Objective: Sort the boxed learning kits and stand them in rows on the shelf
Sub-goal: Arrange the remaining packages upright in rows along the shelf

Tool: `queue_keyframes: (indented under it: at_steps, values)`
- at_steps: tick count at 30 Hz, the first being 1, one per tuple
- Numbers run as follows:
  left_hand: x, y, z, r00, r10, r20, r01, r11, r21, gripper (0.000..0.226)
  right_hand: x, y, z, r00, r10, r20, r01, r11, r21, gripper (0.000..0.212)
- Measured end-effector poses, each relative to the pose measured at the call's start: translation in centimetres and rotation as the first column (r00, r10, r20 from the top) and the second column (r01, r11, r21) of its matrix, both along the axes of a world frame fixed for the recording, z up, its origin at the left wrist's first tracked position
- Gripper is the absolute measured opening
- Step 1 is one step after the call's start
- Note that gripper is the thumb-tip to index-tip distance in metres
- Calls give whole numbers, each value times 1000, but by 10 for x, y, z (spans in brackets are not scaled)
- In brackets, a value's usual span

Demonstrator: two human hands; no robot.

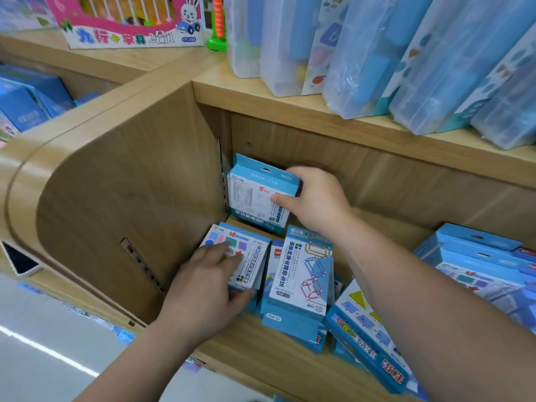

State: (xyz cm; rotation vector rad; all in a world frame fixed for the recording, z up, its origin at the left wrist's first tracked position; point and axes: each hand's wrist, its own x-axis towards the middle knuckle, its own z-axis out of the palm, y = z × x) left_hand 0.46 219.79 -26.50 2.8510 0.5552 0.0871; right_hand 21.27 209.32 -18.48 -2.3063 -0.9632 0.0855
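Note:
A blue-and-white boxed kit [255, 195] stands upright in the back left corner of the wooden shelf [261, 346]. My right hand [316, 198] grips its right edge near the top. In front of it, a kit with coloured shapes on its face [246, 253] leans against the left wall, and my left hand [206, 288] is closed around its lower part. Beside that stands a kit printed with wire-frame solids [301, 274]. A larger flat blue box [368, 329] lies tilted to its right.
More blue kits [478, 262] lie stacked at the right of the shelf. The shelf above [290, 103] holds clear plastic cases [362, 53] and a pink toy box [127, 21]. The curved wooden side panel [121, 184] closes the left. White floor [43, 358] lies below.

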Motion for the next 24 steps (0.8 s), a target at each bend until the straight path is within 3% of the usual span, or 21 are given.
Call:
queue_keyframes:
  at_steps: [3, 7, 9, 18, 21, 24]
  values:
    - [-8, 2, -4, 999, 24, 43, -22, 999, -42, 70, -1, 9, -14, 997, -24, 78, 29, 997, -65, 36]
    - [-19, 2, -9, 992, 46, 117, -46, 999, -3, 66, -6, 11, -16, 941, -6, 337, 110, 951, -290, 55]
    - [-23, 1, -8, 990, 43, 131, -44, 999, 8, 65, -5, 9, -14, 932, -27, 361, 150, 936, -317, 61]
    - [-17, 1, -4, 995, 48, 88, -50, 999, 21, 61, -1, -13, -29, 998, -46, -47, 44, 998, -37, 48]
    - [-10, -3, 2, 991, 19, 133, -13, 999, -48, 60, 3, -41, -24, 992, -50, -114, 53, 998, 30, 24]
    - [3, -17, 15, 977, -20, 212, 60, 981, -185, 71, 1, -76, -15, 984, -82, -159, 83, 997, -4, 15]
